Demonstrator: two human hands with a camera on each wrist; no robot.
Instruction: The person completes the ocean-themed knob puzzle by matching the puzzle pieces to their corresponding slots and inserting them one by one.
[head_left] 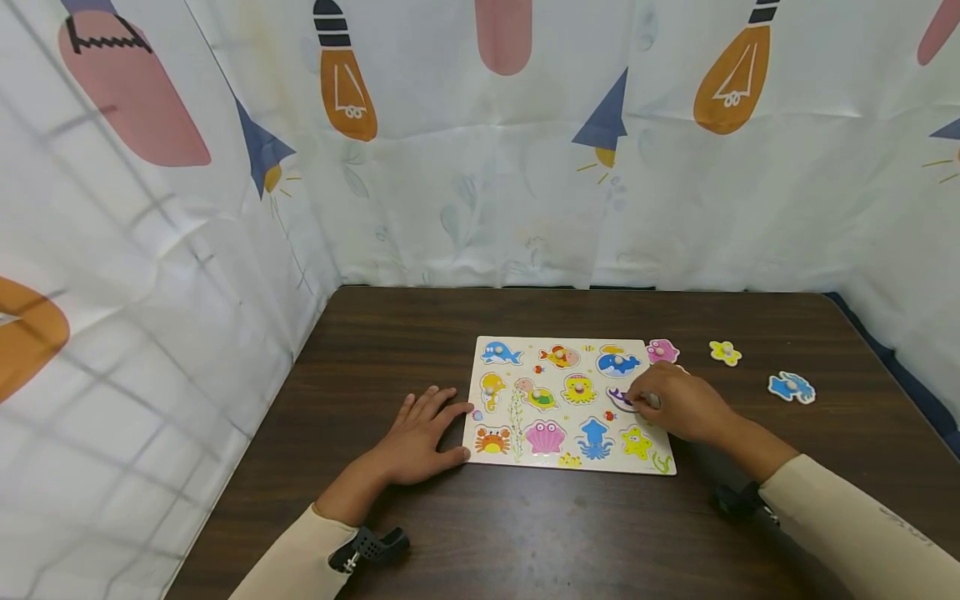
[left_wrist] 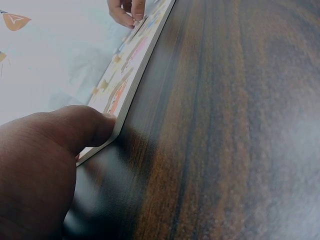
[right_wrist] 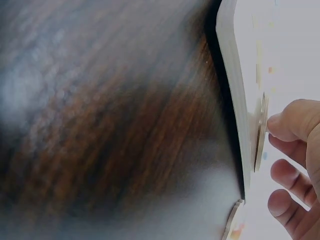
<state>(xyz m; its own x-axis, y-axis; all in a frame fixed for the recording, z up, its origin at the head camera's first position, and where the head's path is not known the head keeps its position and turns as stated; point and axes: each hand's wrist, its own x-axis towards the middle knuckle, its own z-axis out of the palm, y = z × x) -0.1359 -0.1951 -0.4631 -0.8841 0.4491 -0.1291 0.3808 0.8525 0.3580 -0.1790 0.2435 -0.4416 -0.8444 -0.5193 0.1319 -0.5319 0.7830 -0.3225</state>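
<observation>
A white sea-animal puzzle board (head_left: 529, 457) lies on the table, with knobbed pieces such as a pink shell (head_left: 545, 437) and an orange crab (head_left: 492, 440). My left hand (head_left: 423, 437) has its fingers stretched out at the board's left edge; its thumb touches the near corner in the left wrist view. Over the right side of the board, my right hand (head_left: 682, 404) pinches a purple puzzle piece (head_left: 619, 399), partly hidden by the fingers. Edge-on in the right wrist view, that wooden piece (right_wrist: 261, 132) stands slightly tilted close to the board's surface.
Off the board lie a pink piece (head_left: 662, 351) by its far right corner, a yellow flower-shaped piece (head_left: 725, 353) and a blue piece (head_left: 792, 387) farther right. The dark wooden table (head_left: 555, 533) meets a printed white curtain (head_left: 480, 208) at the back and sides.
</observation>
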